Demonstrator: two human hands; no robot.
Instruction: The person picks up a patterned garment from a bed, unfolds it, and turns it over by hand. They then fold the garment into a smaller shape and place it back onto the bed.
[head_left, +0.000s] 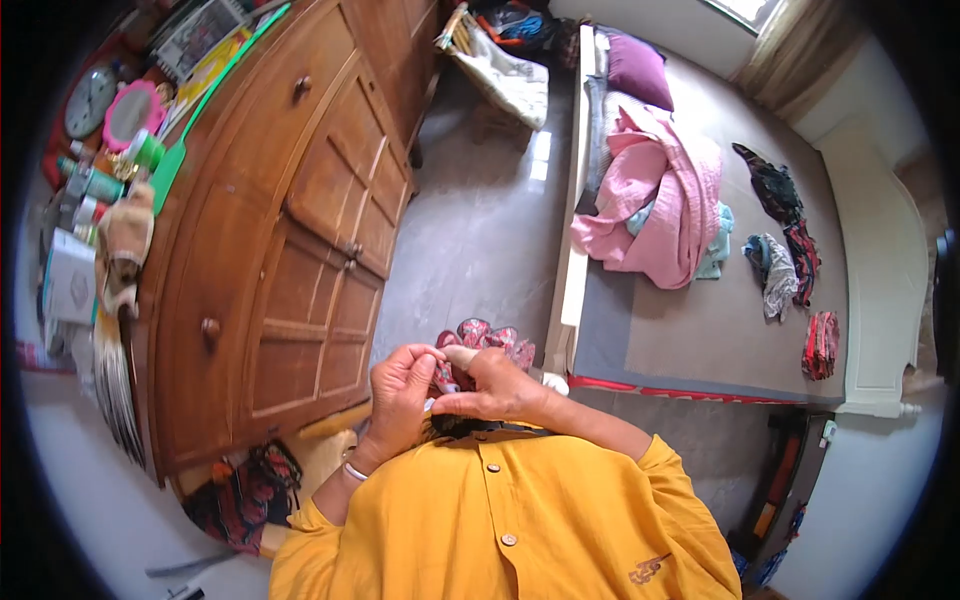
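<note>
Close in front of my chest, my left hand [400, 388] is closed, thumb and index finger pinched together; what sits between them, if anything, is too small to make out. Beside it, almost touching, my right hand [492, 386] is bent with its fingers curled inward, and a pale covering seems to wrap one fingertip. Red patterned fabric [482, 332] shows just beyond and between both hands. Whether the right fingers grip that cloth is hidden. A white bracelet [355, 471] circles my left wrist.
A wooden cabinet [262, 240] stands on the left, its top crowded with a clock [91, 102], a pink mirror [133, 116] and bottles. On the right, a bed [690, 335] bears a pink blanket [665, 190], a purple pillow [638, 72] and folded clothes [820, 346]. A cloth-covered chair [508, 80] stands ahead.
</note>
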